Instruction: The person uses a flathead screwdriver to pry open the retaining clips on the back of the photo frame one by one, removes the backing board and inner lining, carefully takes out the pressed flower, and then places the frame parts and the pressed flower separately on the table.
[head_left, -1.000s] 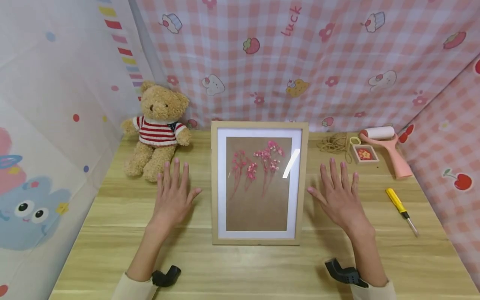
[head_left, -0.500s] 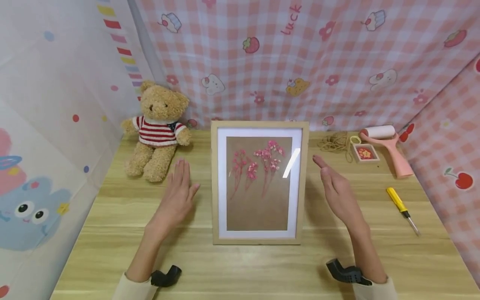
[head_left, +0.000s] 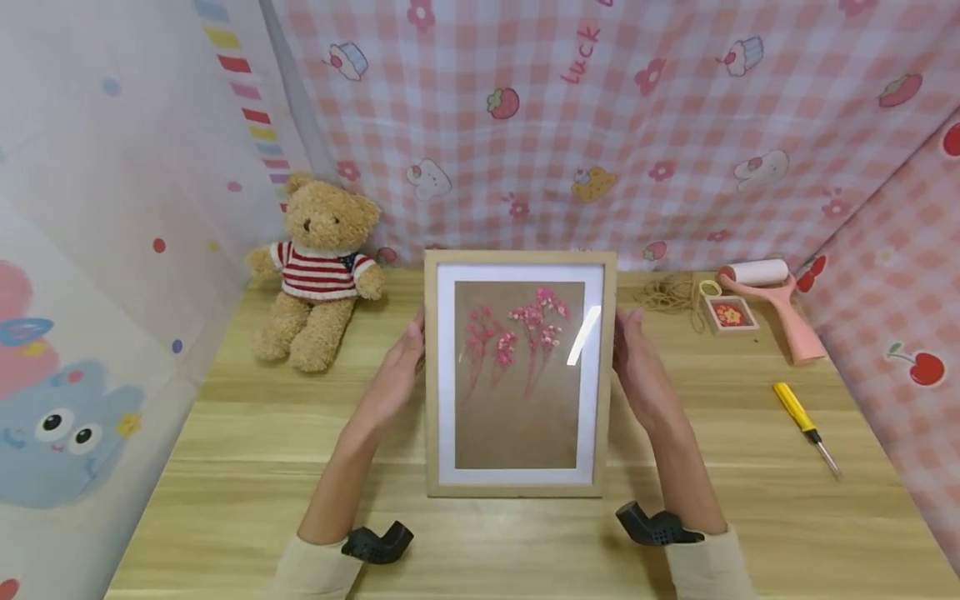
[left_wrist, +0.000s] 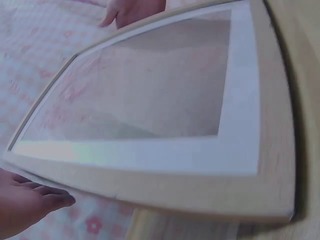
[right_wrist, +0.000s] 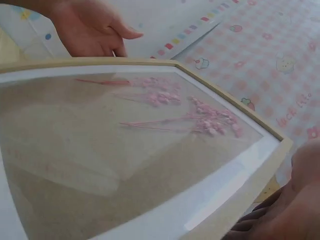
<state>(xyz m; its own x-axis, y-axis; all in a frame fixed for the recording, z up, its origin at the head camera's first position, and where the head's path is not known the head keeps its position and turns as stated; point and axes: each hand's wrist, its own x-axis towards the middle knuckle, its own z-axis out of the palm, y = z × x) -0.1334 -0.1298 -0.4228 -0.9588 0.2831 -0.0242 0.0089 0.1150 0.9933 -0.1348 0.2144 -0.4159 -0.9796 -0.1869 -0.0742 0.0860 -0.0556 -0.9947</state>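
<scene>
A light wooden picture frame (head_left: 434, 375) stands upright, leaning slightly back, in the middle of the table. Behind its glass, a white mat surrounds brown paper with pink dried flowers (head_left: 534, 317). My left hand (head_left: 393, 379) is at the frame's left edge and my right hand (head_left: 645, 367) at its right edge. Both thumbs point up beside the sides, while the fingers reach partly behind. In the right wrist view, the fingers of the right hand (right_wrist: 295, 200) extend under the frame's border without visibly curling round it. Whether either hand touches the frame cannot be told.
A teddy bear (head_left: 318, 275) in a striped sweater sits at the back left. At the back right are twine (head_left: 667, 292), a small framed box (head_left: 729, 314) and a pink lint roller (head_left: 791, 321). A yellow-handled screwdriver (head_left: 806, 427) lies at the right. Patterned cloth walls surround the table.
Both hands have turned from palm down on either side and moved inward to the frame's edges. The head view has tilted slightly; the frame stands in the same place.
</scene>
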